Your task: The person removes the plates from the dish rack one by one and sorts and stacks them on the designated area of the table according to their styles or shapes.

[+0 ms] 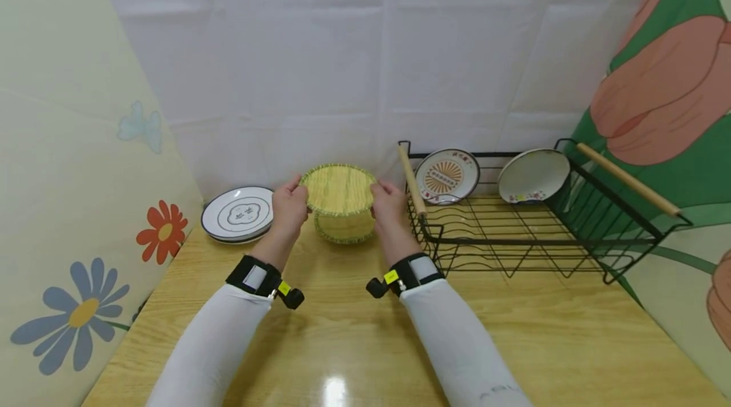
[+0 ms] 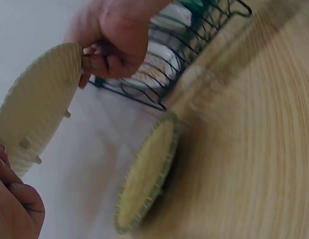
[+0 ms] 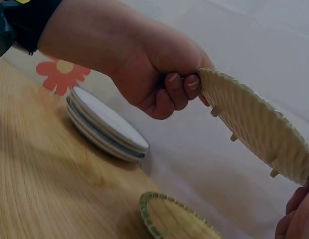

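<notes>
Both hands hold up a round yellow bamboo-look plate (image 1: 338, 189) with a green edge. My left hand (image 1: 290, 207) pinches its left rim; my right hand (image 1: 389, 204) pinches the right rim. Fingers curl under the edge on each side. In the left wrist view the held plate's pale ribbed underside (image 2: 37, 99) shows small feet. Below it, on the wooden table, lies a second yellow plate (image 1: 344, 228) with the same green edge, partly covered in the head view. A gap shows between the two plates in the left wrist view (image 2: 147, 174).
A stack of white plates (image 1: 237, 215) with dark rims stands left of my left hand. To the right is a black wire dish rack (image 1: 502, 242) with wooden handles, holding a patterned plate (image 1: 447, 176) and a white bowl (image 1: 533, 176). A white cloth (image 1: 297, 77) hangs behind the table.
</notes>
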A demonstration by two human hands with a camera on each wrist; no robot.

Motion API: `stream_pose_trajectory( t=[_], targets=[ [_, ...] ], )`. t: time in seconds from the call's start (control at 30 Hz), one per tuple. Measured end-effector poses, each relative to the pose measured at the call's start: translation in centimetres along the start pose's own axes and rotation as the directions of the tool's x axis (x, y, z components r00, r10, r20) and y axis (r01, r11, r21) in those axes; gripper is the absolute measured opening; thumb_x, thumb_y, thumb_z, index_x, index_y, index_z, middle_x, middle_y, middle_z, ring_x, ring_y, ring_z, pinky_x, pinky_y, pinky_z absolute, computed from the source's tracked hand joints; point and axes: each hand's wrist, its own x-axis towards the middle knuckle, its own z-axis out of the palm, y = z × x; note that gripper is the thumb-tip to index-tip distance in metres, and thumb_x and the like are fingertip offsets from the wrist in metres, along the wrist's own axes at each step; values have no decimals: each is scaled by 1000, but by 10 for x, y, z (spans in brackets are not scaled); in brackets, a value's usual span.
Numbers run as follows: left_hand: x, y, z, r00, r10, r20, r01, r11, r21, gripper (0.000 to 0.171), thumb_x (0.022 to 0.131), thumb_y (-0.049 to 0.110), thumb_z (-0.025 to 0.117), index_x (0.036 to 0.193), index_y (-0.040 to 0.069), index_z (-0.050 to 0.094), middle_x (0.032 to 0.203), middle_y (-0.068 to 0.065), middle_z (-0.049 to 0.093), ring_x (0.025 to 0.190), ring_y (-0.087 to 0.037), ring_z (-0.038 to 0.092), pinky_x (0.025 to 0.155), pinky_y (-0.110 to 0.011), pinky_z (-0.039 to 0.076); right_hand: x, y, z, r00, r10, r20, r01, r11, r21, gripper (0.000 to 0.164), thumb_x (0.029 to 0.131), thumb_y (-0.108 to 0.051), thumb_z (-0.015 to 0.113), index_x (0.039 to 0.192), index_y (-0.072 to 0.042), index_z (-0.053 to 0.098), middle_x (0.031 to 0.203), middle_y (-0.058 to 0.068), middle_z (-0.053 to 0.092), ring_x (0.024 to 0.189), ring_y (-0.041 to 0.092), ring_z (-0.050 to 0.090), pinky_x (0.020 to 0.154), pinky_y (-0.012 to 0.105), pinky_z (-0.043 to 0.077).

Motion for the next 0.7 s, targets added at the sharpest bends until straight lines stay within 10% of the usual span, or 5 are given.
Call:
stream_pose_trajectory(
  t=[0.23,0.37,0.7],
  targets=[
    [17,-38,7,999,11,46,-23,960,280,55,101,18,41,153,0,45,147,-21,57,99,-24,68,84,-33,58,23,39,-7,986,-163,-40,142,938,-316,23,91,-9,62,103,3,78,112,21,71,96,32,62,83,41,51],
    [21,-56,10,994,62,90,-94,905,416,54,102,17,41,150,-5,46,153,-24,50,140,-33,52,117,-45,44,31,53,-16,984,-177,0,153,853,-499,25,93,-16,60,101,0,78,106,18,74,95,33,64,85,45,52],
    [19,-74,13,989,78,124,-137,798,587,51,103,18,41,145,-7,52,151,-24,52,145,-35,47,122,-47,38,35,71,-25,981,-180,68,179,724,-667,30,95,-21,57,111,-8,79,120,14,75,109,35,70,95,47,55]
  ],
)
